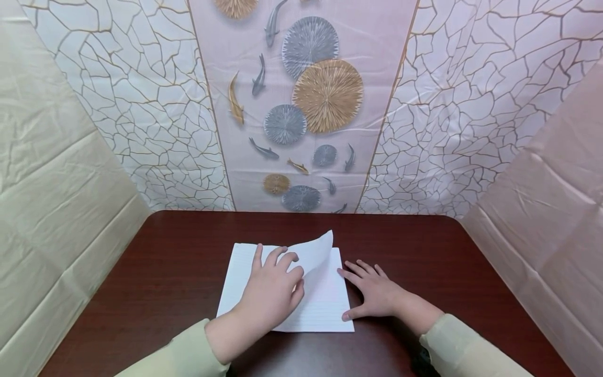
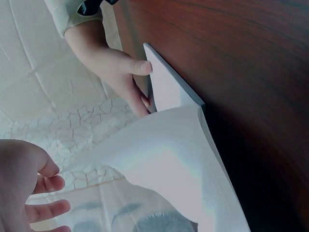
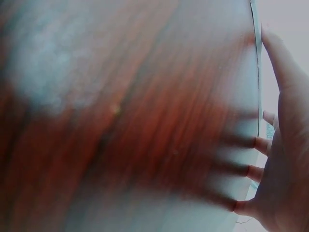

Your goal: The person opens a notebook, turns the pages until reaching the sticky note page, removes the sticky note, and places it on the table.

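While the left hand (image 1: 270, 290) pinches a lifted page (image 1: 315, 254) between fingers and thumb, the exact contact perhaps partly hidden from the head view, the lined notebook (image 1: 325, 314) lies on the table (image 1: 174, 272), and the right hand (image 1: 379, 295) rests beside its right edge, fingers spread, thumb touching near the lower corner

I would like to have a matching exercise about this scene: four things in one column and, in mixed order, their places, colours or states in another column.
Things
1. left hand
2. right hand
3. raised page
4. table

Places, colours or states
A. dark reddish brown
B. curving up above the notebook
C. pinching the raised page
D. at the notebook's right edge, fingers spread

Pairs: 1-C, 2-D, 3-B, 4-A
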Tool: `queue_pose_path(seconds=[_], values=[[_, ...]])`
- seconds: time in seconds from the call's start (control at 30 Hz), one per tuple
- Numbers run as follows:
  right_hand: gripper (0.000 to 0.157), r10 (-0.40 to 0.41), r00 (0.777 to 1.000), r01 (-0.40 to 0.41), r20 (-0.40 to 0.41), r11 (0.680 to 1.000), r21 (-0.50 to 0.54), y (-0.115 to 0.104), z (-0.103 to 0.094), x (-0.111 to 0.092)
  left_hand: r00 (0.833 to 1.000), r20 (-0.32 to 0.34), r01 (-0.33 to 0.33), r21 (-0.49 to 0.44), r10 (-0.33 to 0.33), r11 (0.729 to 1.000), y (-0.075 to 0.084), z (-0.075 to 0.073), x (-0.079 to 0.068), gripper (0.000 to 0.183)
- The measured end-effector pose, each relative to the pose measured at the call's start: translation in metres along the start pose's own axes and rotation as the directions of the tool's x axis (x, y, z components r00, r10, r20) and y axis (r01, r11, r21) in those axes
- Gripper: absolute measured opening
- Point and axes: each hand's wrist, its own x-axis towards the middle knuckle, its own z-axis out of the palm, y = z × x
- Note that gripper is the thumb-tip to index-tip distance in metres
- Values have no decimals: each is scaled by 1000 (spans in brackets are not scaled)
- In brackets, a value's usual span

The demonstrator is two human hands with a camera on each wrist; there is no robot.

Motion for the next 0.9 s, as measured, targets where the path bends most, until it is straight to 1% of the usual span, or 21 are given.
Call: queue_pose_path(seconds=[0.23, 0.53, 0.67, 0.9], values=[[112, -6, 1000, 6, 6, 1000, 7, -1, -2, 0, 999, -16, 52, 11, -52, 999, -15, -6, -10, 11], [113, -1, 1000, 1, 20, 1000, 1, -1, -2, 1, 994, -31, 107, 57, -105, 993, -35, -12, -29, 5], [113, 2, 1000, -3, 25, 1000, 8, -1, -3, 1, 988, -43, 151, 46, -149, 987, -44, -15, -39, 5], [113, 4, 1000, -5, 31, 1000, 23, 1, -2, 1, 974, -46, 224, 13, -223, 974, -56, -19, -56, 13]])
